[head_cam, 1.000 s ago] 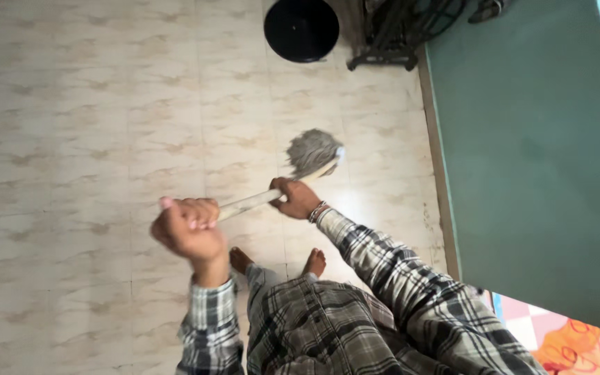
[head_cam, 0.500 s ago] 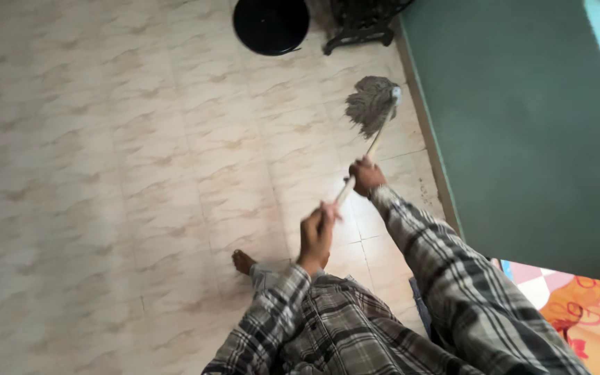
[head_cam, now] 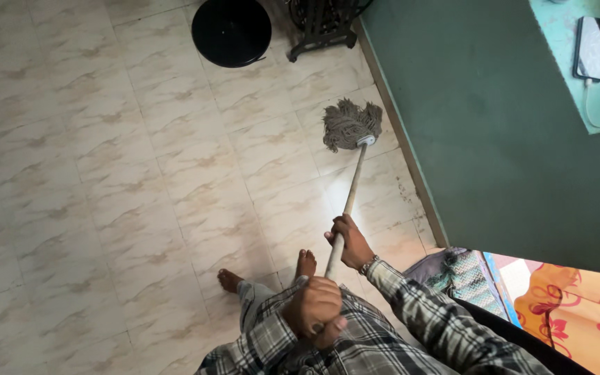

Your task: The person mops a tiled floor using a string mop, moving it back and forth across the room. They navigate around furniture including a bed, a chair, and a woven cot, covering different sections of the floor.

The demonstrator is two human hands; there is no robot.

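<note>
Mopping tiled floor, mid-pass by the green wall.
Left hand [head_cam: 317,309] clamps the mop handle [head_cam: 347,205] top, right hand [head_cam: 350,242] grips lower down. Mop head [head_cam: 351,123] flat on tiles near the black stool [head_cam: 231,31]. Wet sheen patchy; how much is left, can't tell.

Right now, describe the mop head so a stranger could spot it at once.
Find the green wall on the right and follow its base along the tiled floor. The mop head lies there: grey, shaggy strands on a pale stick, unlike the smooth round black stool beyond.
</note>
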